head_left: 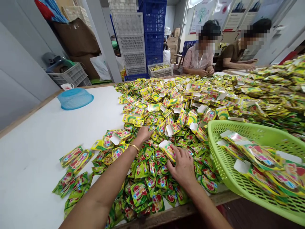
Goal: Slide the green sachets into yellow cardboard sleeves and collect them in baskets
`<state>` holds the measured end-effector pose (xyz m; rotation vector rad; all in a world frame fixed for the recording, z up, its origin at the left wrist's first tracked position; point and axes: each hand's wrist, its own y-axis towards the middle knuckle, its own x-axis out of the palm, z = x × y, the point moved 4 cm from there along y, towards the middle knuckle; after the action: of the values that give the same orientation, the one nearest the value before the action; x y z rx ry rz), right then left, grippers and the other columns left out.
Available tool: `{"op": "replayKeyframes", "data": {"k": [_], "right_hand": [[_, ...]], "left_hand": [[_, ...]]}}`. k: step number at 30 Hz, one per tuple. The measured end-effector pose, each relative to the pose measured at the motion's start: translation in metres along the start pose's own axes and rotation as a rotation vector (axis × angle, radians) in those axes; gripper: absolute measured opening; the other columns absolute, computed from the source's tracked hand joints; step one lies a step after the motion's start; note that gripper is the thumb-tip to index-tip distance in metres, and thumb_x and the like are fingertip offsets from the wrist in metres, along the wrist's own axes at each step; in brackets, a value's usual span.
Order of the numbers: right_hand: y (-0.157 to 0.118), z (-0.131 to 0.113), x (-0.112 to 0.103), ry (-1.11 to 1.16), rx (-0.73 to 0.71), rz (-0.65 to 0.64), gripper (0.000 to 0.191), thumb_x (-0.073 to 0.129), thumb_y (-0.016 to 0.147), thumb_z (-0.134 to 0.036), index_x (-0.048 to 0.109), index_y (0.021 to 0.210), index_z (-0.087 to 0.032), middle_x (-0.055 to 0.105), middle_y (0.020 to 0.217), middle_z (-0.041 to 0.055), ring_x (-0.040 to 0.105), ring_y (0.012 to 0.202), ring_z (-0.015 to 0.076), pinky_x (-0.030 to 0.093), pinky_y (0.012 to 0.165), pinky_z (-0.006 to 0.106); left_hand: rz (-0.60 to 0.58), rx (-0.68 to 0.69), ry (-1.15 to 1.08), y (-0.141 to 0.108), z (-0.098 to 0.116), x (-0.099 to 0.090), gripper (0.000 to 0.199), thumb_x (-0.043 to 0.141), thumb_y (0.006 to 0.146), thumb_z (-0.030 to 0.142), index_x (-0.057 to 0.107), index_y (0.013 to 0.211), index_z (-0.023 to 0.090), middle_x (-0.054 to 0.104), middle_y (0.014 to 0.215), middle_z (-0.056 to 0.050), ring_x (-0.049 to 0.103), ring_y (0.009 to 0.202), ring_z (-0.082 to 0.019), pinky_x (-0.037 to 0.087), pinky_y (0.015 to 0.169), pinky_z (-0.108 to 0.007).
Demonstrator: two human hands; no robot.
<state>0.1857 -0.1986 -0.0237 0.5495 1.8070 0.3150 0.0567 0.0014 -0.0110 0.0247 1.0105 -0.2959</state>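
My right hand (183, 163) holds a small yellow and green carton (168, 150), its white end flap open toward the upper left. My left hand (144, 134), with a gold bangle at the wrist, reaches into the heap beside the carton. Its fingers are closed together, and what they hold, if anything, is too small to make out. Green foil packets (139, 192) with red fruit prints lie under and below both hands. More yellow cartons (154, 107), several with open flaps, are piled beyond the hands.
A green basket (222, 165) of cartons stands at the right edge. A blue basket (75, 99) sits on the white table (30, 159) at left. Two people (199, 58) sit at the far side, near stacked crates (132, 38).
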Motion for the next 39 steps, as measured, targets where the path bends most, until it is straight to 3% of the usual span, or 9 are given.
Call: {"op": "replayKeyframes", "data": {"k": [4, 7, 12, 15, 17, 19, 24, 30, 39], "right_hand": [[0.007, -0.008, 0.001, -0.07, -0.014, -0.011, 0.035, 0.057, 0.08, -0.036, 0.052, 0.11, -0.018, 0.059, 0.103, 0.0109, 0.051, 0.095, 0.0265, 0.038, 0.082, 0.042], [0.016, -0.009, 0.003, -0.075, -0.02, -0.029, 0.028, 0.058, 0.08, -0.031, 0.053, 0.103, -0.016, 0.059, 0.093, 0.0098, 0.051, 0.088, 0.0252, 0.04, 0.077, 0.038], [0.01, -0.008, -0.008, -0.025, -0.088, -0.024, 0.051, 0.054, 0.08, -0.027, 0.043, 0.129, -0.018, 0.054, 0.104, 0.0109, 0.053, 0.089, 0.0238, 0.044, 0.075, 0.036], [0.001, -0.013, -0.014, -0.027, -0.127, -0.005, 0.059, 0.054, 0.079, -0.027, 0.039, 0.135, -0.02, 0.053, 0.111, 0.0123, 0.053, 0.097, 0.0257, 0.045, 0.08, 0.038], [-0.002, -0.017, -0.014, -0.035, -0.132, 0.01, 0.058, 0.054, 0.08, -0.026, 0.04, 0.135, -0.017, 0.054, 0.111, 0.0133, 0.052, 0.1, 0.0265, 0.044, 0.082, 0.04], [-0.003, -0.022, -0.012, -0.041, -0.127, 0.034, 0.056, 0.052, 0.082, -0.027, 0.04, 0.134, -0.015, 0.055, 0.11, 0.0141, 0.052, 0.099, 0.0267, 0.045, 0.081, 0.04], [-0.004, -0.024, -0.013, -0.051, -0.145, 0.063, 0.055, 0.051, 0.084, -0.028, 0.038, 0.135, -0.014, 0.056, 0.107, 0.0137, 0.053, 0.094, 0.0259, 0.047, 0.077, 0.039], [-0.001, -0.028, -0.019, 0.061, -0.222, 0.054, 0.059, 0.051, 0.084, -0.028, 0.034, 0.138, -0.013, 0.056, 0.106, 0.013, 0.053, 0.097, 0.0258, 0.048, 0.081, 0.04], [0.004, -0.019, -0.019, 0.14, -0.128, 0.106, 0.062, 0.05, 0.086, -0.031, 0.029, 0.142, -0.016, 0.056, 0.109, 0.013, 0.054, 0.098, 0.0249, 0.049, 0.081, 0.039]], "left_hand": [[0.045, -0.006, -0.014, -0.004, 0.005, 0.005, 0.022, 0.069, 0.067, 0.032, 0.06, 0.079, 0.016, 0.065, 0.08, -0.007, 0.06, 0.079, -0.022, 0.039, 0.064, -0.026], [0.086, 0.0, -0.058, -0.01, 0.008, 0.008, 0.03, 0.073, 0.063, 0.027, 0.057, 0.086, 0.017, 0.064, 0.082, -0.005, 0.059, 0.078, -0.022, 0.039, 0.063, -0.026], [0.199, -0.044, -0.18, -0.033, 0.003, -0.009, 0.026, 0.063, 0.073, 0.024, 0.054, 0.097, 0.017, 0.063, 0.086, -0.005, 0.06, 0.081, -0.018, 0.042, 0.068, -0.026], [0.176, -0.002, -0.535, -0.059, 0.008, -0.014, 0.031, 0.06, 0.075, 0.027, 0.053, 0.103, 0.015, 0.064, 0.095, -0.006, 0.06, 0.087, -0.017, 0.045, 0.073, -0.025], [0.072, 0.073, -0.813, -0.08, 0.019, -0.006, 0.029, 0.062, 0.072, 0.028, 0.055, 0.096, 0.015, 0.064, 0.089, -0.004, 0.06, 0.082, -0.016, 0.047, 0.073, -0.025], [0.038, 0.118, -0.906, -0.098, 0.028, 0.006, 0.023, 0.062, 0.069, 0.028, 0.055, 0.086, 0.016, 0.063, 0.081, -0.001, 0.058, 0.075, -0.015, 0.047, 0.071, -0.026], [0.091, 0.142, -0.825, -0.115, 0.031, 0.022, 0.015, 0.06, 0.068, 0.024, 0.052, 0.078, 0.017, 0.059, 0.076, 0.001, 0.055, 0.072, -0.013, 0.045, 0.069, -0.025], [0.064, 0.179, -0.902, -0.099, 0.032, 0.0, 0.02, 0.063, 0.068, 0.029, 0.051, 0.079, 0.017, 0.058, 0.075, 0.002, 0.054, 0.07, -0.013, 0.045, 0.067, -0.024], [0.303, 0.354, -0.329, -0.132, 0.053, -0.017, 0.009, 0.059, 0.075, 0.023, 0.052, 0.072, 0.019, 0.054, 0.076, 0.0, 0.049, 0.08, -0.017, 0.04, 0.076, -0.029]]}}
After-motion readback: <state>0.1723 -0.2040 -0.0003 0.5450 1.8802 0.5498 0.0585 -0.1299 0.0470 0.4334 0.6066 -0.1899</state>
